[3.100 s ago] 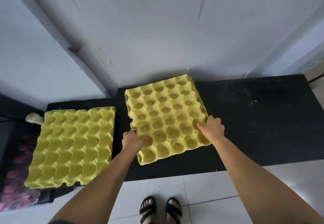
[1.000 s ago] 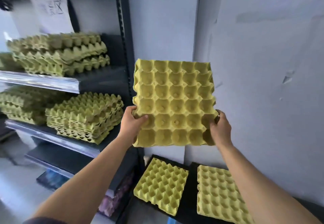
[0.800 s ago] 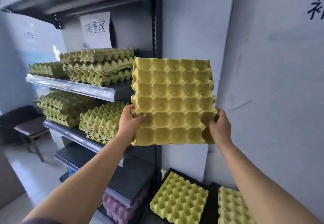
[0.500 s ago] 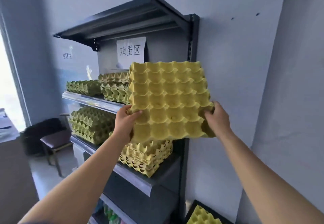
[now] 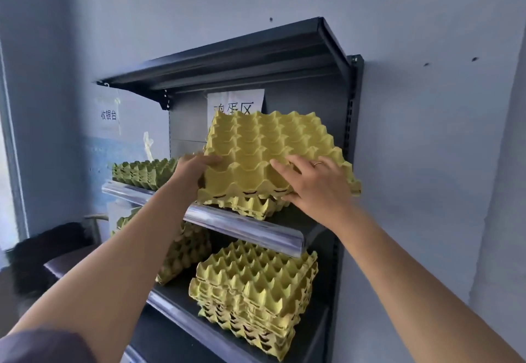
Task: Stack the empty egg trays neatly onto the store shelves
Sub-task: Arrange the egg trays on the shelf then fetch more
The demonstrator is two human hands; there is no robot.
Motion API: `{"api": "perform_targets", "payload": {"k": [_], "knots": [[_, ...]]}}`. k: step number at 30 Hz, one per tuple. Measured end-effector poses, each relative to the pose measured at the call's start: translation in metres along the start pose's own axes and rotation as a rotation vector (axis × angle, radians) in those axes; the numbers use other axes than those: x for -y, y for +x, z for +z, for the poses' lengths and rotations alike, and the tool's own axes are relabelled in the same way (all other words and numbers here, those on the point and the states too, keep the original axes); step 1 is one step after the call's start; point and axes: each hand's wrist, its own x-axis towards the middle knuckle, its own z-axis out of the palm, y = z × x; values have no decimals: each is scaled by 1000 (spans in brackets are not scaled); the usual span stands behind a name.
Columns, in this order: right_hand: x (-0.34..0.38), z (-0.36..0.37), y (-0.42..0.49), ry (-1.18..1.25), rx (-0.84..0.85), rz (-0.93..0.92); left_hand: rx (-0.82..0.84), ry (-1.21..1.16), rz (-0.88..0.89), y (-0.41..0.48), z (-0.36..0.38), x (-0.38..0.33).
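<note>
My left hand [image 5: 193, 166] gripped the egg tray [image 5: 270, 146] at its left edge, thumb on top, the other fingers curled under and out of sight. My right hand [image 5: 318, 189] lay on the tray's front right part, fingers [image 5: 284, 167] spread, nearly straight, pressing down. The thumb sat low at the front edge; I couldn't tell if it hooked under. The tray rested on the short stack [image 5: 247, 206] on the upper shelf [image 5: 242, 224], skewed to it, with its right corner overhanging the stack, close to the right upright [image 5: 351, 106]. The tray's far edge covered the bottom of the paper sign [image 5: 236, 103]. There was open room above the tray up to the top canopy [image 5: 227, 61]. The left stack [image 5: 142, 172] stood on the same shelf, and my left hand hid the gap between them. On the lower shelf [image 5: 176, 308], the taller stack [image 5: 253, 283] stood on the right with its front corner near the shelf edge. Bare wall [image 5: 427, 163] lay right of the unit.
</note>
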Motion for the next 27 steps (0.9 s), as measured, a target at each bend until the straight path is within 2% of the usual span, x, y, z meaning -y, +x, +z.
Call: {"api": "perform_targets", "payload": {"k": [3,6,8,11,13,18,22,27], "knots": [[0,20,24,-29,-114,-33,21,53,-14,25,-5,-7],[-4,41,47,-58,-121,-29,48,74,139,47,-2,-20],[-7,48,65,-88,-76,-6,-3,260,404,63,1,-24],[-9,50,100,-115,-45,48,-144,828,885,88,3,-17],[-6,52,121,-121,15,64,-143,1060,1047,101,6,-7],[16,79,165,-59,127,29,-139,1221,1063,143,2,13],[33,98,195,-136,223,-3,-118,1133,1049,172,-3,23],[47,122,211,-224,278,-44,-5,1106,914,201,-15,46]]}}
